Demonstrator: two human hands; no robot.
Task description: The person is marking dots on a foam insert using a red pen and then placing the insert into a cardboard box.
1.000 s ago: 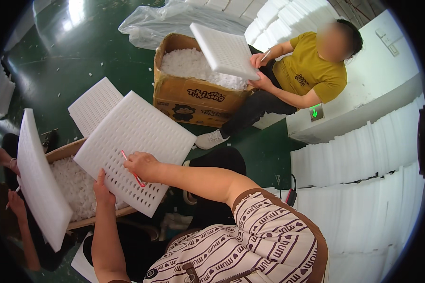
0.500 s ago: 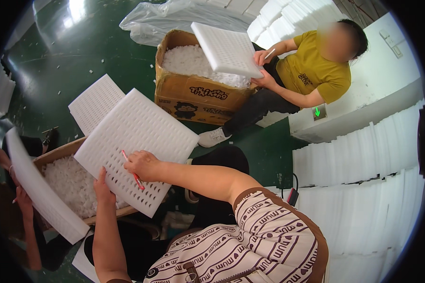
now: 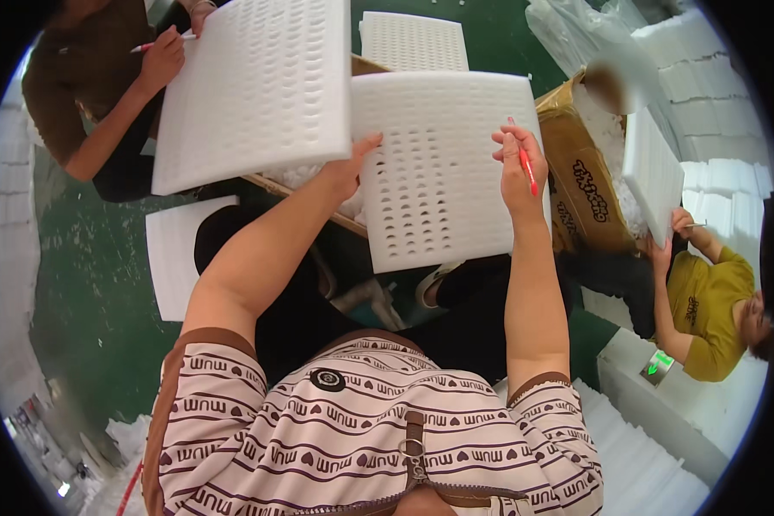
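White foam all round: stacked white foam blocks at upper right, a flat white foam sheet on the green floor at left.
Carton: brown cardboard box full of small white foam bits, just right of the held sheet, its flap partly hidden behind that sheet.
Co-worker at upper left: brown-sleeved person's hand with a red pen, holding a large white perforated foam panel that overlaps the left edge of the held sheet.
Co-worker at right: person in a yellow shirt seated by the carton, tilting a white foam slab on edge.
Behind: another white perforated foam piece lying beyond the held sheet, top part only in view.
Held thing: square white foam sheet with rows of punched holes, raised in front of the chest, between both hands.
Left hand: closed on the sheet's left edge, thumb on the front face, fingers hidden behind.
Right hand: pinched shut round a thin red pen, resting against the sheet's right edge, pen tip pointing down.
Change since a second ago: view swung round; carton and yellow-shirted person now at right instead of top; sheet upright rather than slanted low at left; grip of both hands much the same.
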